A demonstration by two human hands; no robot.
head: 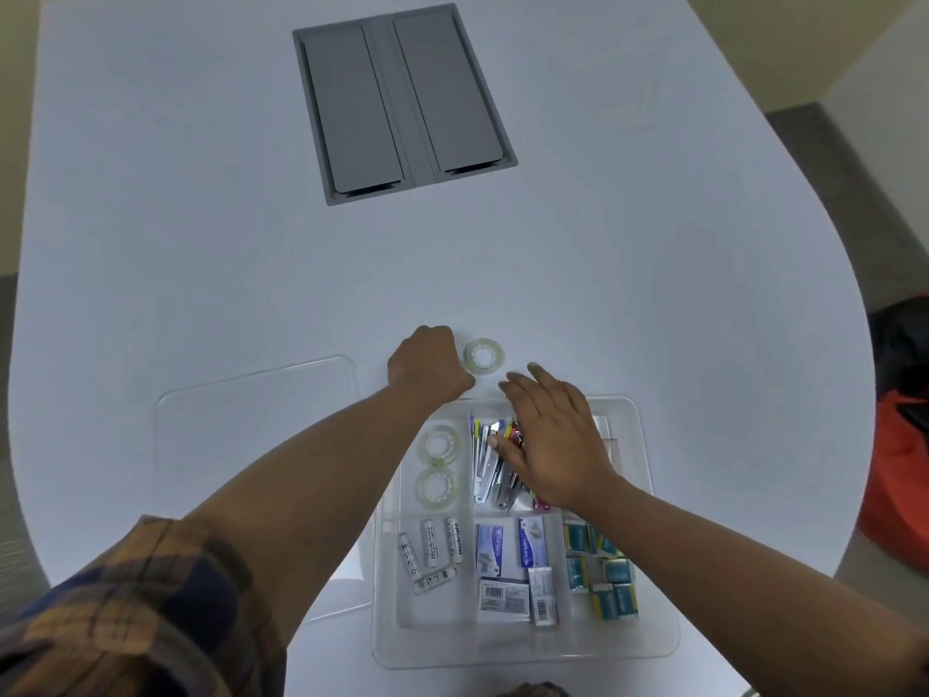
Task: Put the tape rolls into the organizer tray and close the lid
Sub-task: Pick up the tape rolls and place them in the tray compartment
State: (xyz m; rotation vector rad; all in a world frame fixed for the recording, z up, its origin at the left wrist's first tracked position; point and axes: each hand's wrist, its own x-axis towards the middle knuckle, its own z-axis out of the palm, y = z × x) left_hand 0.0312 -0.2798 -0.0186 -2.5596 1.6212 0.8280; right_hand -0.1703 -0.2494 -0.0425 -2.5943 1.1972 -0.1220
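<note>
The only writing that reads clearly is "Heybright" on the white batteries [431, 549], which lie in the organizer tray's [653, 641] compartment at 7 o'clock. The print on the blue-and-white boxes [507, 545] in the middle compartment is too small to read, though barcodes show on two of them. Teal and yellow packets [606, 576] fill the compartment at 4 o'clock. Staplers [490, 470] and other small metal tools crowd the upper middle section.

Two clear tape rolls [438, 465] lie flat, one above the other, in the tray's compartment at 10 o'clock. A third tape roll [483, 355] sits on the white table [201, 244] just beyond the tray's far rim, at 12 o'clock from it.

The left hand [427, 367] rests knuckles-up just beside that loose roll, at its 9 o'clock; its fingers are curled under, and I cannot tell whether they hold anything. The right hand [550, 435] hovers over the stapler section, fingers spread wide and holding nothing.

The clear lid [251, 425] lies flat on the table at the tray's 9 o'clock, partly under the left forearm. A grey cable hatch [402, 103] sits far off at 12 o'clock, with broad bare tabletop between. The table's curved edge runs close along the 3 o'clock side.
</note>
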